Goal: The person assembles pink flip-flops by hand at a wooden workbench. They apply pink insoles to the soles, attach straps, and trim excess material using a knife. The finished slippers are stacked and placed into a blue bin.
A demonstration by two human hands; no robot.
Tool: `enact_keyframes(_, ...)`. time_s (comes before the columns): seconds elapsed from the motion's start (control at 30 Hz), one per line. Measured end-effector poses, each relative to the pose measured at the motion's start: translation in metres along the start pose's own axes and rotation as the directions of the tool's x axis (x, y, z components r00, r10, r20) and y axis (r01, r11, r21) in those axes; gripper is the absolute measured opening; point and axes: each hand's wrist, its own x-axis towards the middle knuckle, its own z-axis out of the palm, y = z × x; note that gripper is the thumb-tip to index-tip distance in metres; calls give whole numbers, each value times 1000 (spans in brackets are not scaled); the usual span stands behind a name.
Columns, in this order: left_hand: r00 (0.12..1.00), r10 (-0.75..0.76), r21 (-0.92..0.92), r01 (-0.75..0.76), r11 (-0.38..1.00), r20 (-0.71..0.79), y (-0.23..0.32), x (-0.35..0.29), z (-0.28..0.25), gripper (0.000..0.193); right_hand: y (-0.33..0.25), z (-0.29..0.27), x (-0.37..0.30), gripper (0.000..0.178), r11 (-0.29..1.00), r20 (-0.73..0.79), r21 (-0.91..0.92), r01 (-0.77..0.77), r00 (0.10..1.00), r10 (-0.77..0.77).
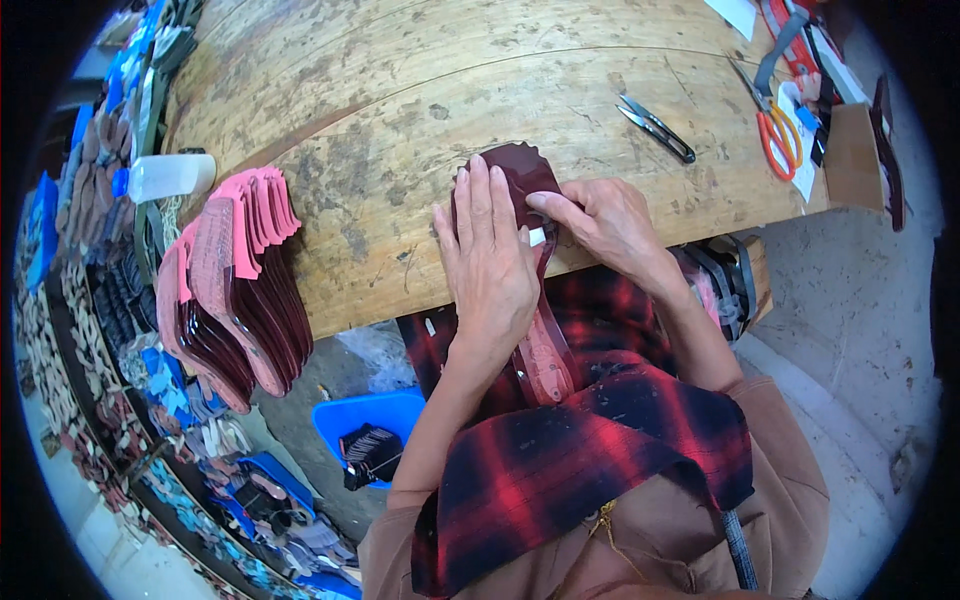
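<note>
A dark maroon leather-like piece (pixel 518 165) with a scalloped far end lies on the table near its front edge. Its long tail, with a pink underside (pixel 545 350), hangs over the edge onto my lap. My left hand (pixel 490 260) rests flat across the piece, fingers stretched out. At the piece's right side, my right hand (pixel 608 222) is closed, its thumb and bent fingers on the rim. A small white tab (pixel 537 237) shows between my hands. What lies under my left palm is hidden.
A worn wooden table (pixel 400 130) spans the front. Similar maroon and pink pieces (pixel 270 320) overhang its left edge, near a clear bottle (pixel 175 176). Thread snips (pixel 655 128) and orange-handled scissors (pixel 778 135) lie right. Below are a blue bin (pixel 365 412) and my red-black checked apron (pixel 600 430).
</note>
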Motion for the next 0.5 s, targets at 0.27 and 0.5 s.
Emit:
enact_keyframes(0.27,971,42,-72,-26,997,234,-14,-2,-17,103,-1,-13,6,44,991,185,-5,-132,974,130)
enact_keyframes(0.5,953,130,95,-161,982,275,-5,2,-41,102,-11,-10,18,45,999,121,-18,-45,992,47)
